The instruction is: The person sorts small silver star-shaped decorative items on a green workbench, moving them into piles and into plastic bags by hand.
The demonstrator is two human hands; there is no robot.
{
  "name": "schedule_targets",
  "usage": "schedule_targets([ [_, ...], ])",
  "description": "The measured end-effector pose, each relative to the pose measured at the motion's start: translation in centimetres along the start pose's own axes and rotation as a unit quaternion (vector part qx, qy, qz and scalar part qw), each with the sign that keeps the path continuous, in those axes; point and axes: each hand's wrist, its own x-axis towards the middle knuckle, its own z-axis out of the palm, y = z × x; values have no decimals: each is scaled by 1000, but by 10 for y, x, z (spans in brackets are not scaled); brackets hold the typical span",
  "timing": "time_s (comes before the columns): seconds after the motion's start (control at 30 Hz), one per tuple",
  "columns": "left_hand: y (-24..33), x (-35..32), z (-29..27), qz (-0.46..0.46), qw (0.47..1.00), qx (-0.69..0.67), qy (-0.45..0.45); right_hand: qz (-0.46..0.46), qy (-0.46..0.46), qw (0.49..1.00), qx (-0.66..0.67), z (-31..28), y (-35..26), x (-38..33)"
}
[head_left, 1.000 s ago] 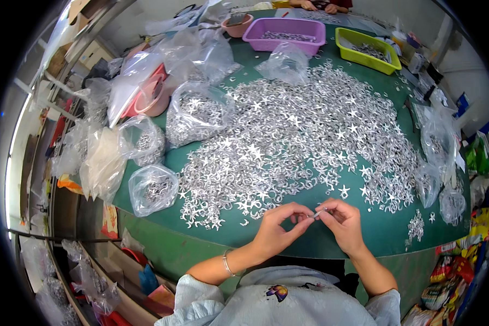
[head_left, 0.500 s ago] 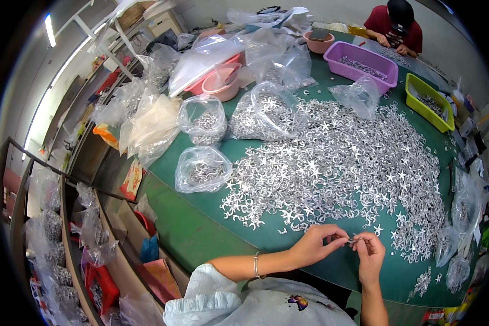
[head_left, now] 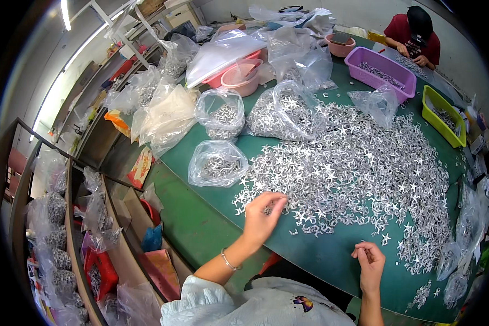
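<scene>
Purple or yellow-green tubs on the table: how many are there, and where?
2: a purple tub beyond the pile of metal pieces, and a yellow-green tub to the right of the purple one. Others could be hidden behind the clear bags.

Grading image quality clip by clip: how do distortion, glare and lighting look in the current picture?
Head view: the green table has a bowed near edge, and the frame's corners are black; head view, upper left: a light tube burns out white; head view, middle: silver pieces glint.
</scene>
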Motion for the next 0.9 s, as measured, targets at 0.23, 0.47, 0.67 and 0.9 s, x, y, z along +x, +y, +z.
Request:
schedule_targets([
  [0.23,-28,10,-45,6,986,106,124,6,-7,1000,1,7,1,0],
  [0.47,-73,49,-87,24,883,437,167,20,-10,1000,-15,8,-5,-2],
  [0.67,-31,28,-43,124,951,263,101,-4,-35,989,-143,0,-8,7],
  [0.9,0,-35,44,101,956,178,-211,-268,-126,831,-471,37,-5,80],
])
